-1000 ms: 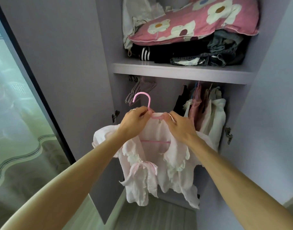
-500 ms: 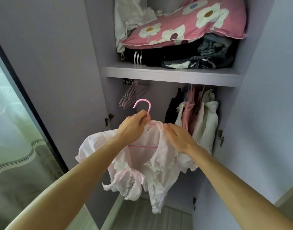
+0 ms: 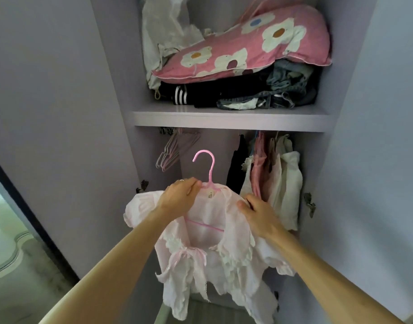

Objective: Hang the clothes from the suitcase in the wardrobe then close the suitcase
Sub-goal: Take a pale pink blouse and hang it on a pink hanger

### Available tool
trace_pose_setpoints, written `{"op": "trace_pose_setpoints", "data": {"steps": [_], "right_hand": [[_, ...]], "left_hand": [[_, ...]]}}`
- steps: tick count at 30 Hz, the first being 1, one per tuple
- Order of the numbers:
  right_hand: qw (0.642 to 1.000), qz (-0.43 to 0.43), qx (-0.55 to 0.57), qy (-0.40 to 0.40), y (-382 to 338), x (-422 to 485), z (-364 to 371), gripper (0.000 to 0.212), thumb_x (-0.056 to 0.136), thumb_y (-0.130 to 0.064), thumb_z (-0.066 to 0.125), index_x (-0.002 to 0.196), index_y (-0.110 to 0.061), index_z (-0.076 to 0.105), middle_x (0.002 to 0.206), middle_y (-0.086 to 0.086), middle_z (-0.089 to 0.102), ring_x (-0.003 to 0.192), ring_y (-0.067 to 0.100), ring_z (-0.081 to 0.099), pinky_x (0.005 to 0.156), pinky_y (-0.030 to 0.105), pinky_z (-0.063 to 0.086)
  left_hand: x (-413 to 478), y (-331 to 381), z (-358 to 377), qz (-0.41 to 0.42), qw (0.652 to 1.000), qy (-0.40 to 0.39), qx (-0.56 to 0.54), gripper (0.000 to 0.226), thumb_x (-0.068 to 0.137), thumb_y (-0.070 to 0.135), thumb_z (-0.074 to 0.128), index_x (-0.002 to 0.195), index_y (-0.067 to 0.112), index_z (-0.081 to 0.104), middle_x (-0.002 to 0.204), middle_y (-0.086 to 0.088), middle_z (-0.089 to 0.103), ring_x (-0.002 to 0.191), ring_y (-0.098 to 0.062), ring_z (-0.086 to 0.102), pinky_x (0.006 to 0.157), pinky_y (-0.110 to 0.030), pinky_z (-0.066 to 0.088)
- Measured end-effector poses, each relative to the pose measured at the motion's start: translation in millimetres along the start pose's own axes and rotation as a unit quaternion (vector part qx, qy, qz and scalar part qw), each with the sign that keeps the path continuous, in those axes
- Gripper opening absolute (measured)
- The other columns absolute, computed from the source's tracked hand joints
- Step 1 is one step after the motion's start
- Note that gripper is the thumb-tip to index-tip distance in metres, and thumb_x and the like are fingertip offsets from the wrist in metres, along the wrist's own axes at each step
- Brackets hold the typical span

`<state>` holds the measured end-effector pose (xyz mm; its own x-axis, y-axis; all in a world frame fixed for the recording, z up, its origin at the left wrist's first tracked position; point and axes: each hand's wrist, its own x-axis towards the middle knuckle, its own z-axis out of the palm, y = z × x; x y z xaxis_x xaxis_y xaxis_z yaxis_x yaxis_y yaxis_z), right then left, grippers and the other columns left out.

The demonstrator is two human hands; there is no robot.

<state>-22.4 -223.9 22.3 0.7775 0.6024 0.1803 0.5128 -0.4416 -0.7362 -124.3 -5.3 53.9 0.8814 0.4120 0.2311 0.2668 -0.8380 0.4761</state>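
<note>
A pale pink frilled blouse (image 3: 210, 258) with a ribbon bow hangs on a pink plastic hanger (image 3: 206, 164) in front of the open wardrobe. My left hand (image 3: 179, 199) grips the hanger's left shoulder through the fabric, just below the hook. My right hand (image 3: 259, 215) pinches the blouse at its right shoulder. The hook points up, free of any rail, below the wardrobe shelf (image 3: 228, 118). The suitcase is out of view.
Several empty hangers (image 3: 171, 150) hang at the left under the shelf, and several hung garments (image 3: 268, 178) at the right. A pink flowered pillow (image 3: 242, 52) lies on folded dark clothes above. Open wardrobe doors stand on both sides.
The blouse and hanger have risen slightly toward the shelf. My right hand slid from the collar outward to the blouse's right shoulder, and the view came closer to the wardrobe.
</note>
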Motion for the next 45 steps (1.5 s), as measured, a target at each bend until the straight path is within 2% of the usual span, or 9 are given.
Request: {"op": "trace_pose_setpoints", "data": {"steps": [4, 13, 19, 25, 28, 31, 39, 42, 45], "right_hand": [[0.999, 0.037, -0.011, 0.013, -5.9, 25.3, 21.5, 0.033, 0.099, -0.031, 0.049, 0.067, -0.025, 0.04, 0.063, -0.008, 0.047, 0.061, 0.011, 0.045, 0.063, 0.034, 0.036], [0.989, 0.136, -0.047, 0.035, -35.7, 68.8, 69.4, 0.021, 0.102, -0.032, 0.041, 0.086, -0.021, 0.049, 0.083, -0.001, 0.058, 0.077, 0.018, 0.053, 0.073, 0.039, 0.041], [0.97, 0.23, 0.039, 0.062, -55.4, 105.8, 103.8, 0.023, 0.103, -0.026, 0.032, 0.107, -0.015, 0.051, 0.099, 0.004, 0.057, 0.084, 0.02, 0.052, 0.074, 0.035, 0.037], [0.945, 0.273, 0.12, 0.13, -53.4, 166.8, 123.1, 0.028, 0.1, -0.018, 0.032, 0.117, -0.013, 0.054, 0.109, 0.006, 0.056, 0.089, 0.023, 0.05, 0.079, 0.029, 0.036], [0.937, 0.28, 0.141, 0.152, -38.4, 201.7, 123.6, 0.029, 0.101, -0.022, 0.034, 0.116, -0.012, 0.057, 0.112, 0.008, 0.059, 0.092, 0.025, 0.052, 0.082, 0.03, 0.039], [0.938, 0.279, 0.131, 0.161, -17.7, 234.9, 127.4, 0.03, 0.101, -0.02, 0.036, 0.119, -0.01, 0.058, 0.112, 0.009, 0.059, 0.093, 0.026, 0.052, 0.084, 0.03, 0.039], [0.932, 0.21, 0.18, 0.232, 36.0, 311.3, 146.3, 0.027, 0.091, -0.011, 0.04, 0.108, -0.004, 0.06, 0.108, 0.016, 0.062, 0.094, 0.032, 0.058, 0.082, 0.038, 0.05], [0.93, 0.188, 0.177, 0.262, 47.7, 334.5, 145.0, 0.035, 0.092, -0.009, 0.039, 0.12, 0.0, 0.058, 0.107, 0.016, 0.059, 0.09, 0.031, 0.055, 0.074, 0.033, 0.042], [0.926, 0.163, 0.155, 0.302, 49.0, 356.7, 138.0, 0.04, 0.098, -0.019, 0.039, 0.132, -0.003, 0.054, 0.122, 0.018, 0.059, 0.104, 0.036, 0.057, 0.082, 0.034, 0.045]], "left_hand": [[20.1, -47.1, -6.8, -0.009, 0.996, -0.055, 0.065, 0.037, 0.105, 0.048, 0.028, 0.096, 0.027, 0.058, 0.086, 0.003, 0.059, 0.094, -0.029, 0.058, 0.085, -0.044, 0.048], [82.3, -127.2, -28.9, 0.039, 0.987, -0.092, 0.122, 0.036, 0.099, 0.037, 0.047, 0.134, 0.033, 0.052, 0.134, -0.002, 0.054, 0.123, -0.03, 0.052, 0.098, -0.045, 0.047], [132.7, -120.0, -45.0, 0.113, 0.982, -0.015, 0.151, 0.062, 0.095, 0.033, 0.055, 0.152, 0.036, 0.03, 0.164, -0.006, 0.016, 0.147, -0.032, 0.022, 0.118, -0.05, 0.025], [199.0, -106.1, -54.8, 0.163, 0.954, 0.085, 0.236, 0.085, 0.093, 0.029, 0.054, 0.157, 0.037, -0.002, 0.164, -0.002, -0.021, 0.153, -0.025, -0.01, 0.121, -0.054, 0.001], [234.4, -113.1, -50.9, 0.157, 0.94, 0.116, 0.281, 0.096, 0.091, 0.023, 0.057, 0.156, 0.034, -0.013, 0.163, -0.002, -0.026, 0.152, -0.025, -0.015, 0.121, -0.056, -0.001], [259.3, -129.6, -28.4, 0.15, 0.945, 0.14, 0.256, 0.086, 0.098, 0.031, 0.046, 0.155, 0.032, -0.019, 0.161, 0.002, -0.03, 0.151, -0.023, -0.018, 0.121, -0.058, 0.0], [294.0, -157.6, 21.4, 0.199, 0.914, 0.293, 0.196, 0.073, 0.101, 0.046, 0.032, 0.157, 0.032, -0.013, 0.163, 0.005, -0.024, 0.152, -0.023, -0.016, 0.121, -0.058, 0.0], [302.2, -163.6, 28.3, 0.211, 0.903, 0.322, 0.188, 0.07, 0.102, 0.047, 0.028, 0.157, 0.033, -0.013, 0.163, 0.006, -0.025, 0.152, -0.02, -0.018, 0.121, -0.057, 0.0], [310.2, -168.4, 35.7, 0.221, 0.89, 0.353, 0.186, 0.068, 0.103, 0.046, 0.027, 0.157, 0.034, -0.012, 0.163, 0.006, -0.023, 0.152, -0.021, -0.016, 0.122, -0.056, 0.002]]}}
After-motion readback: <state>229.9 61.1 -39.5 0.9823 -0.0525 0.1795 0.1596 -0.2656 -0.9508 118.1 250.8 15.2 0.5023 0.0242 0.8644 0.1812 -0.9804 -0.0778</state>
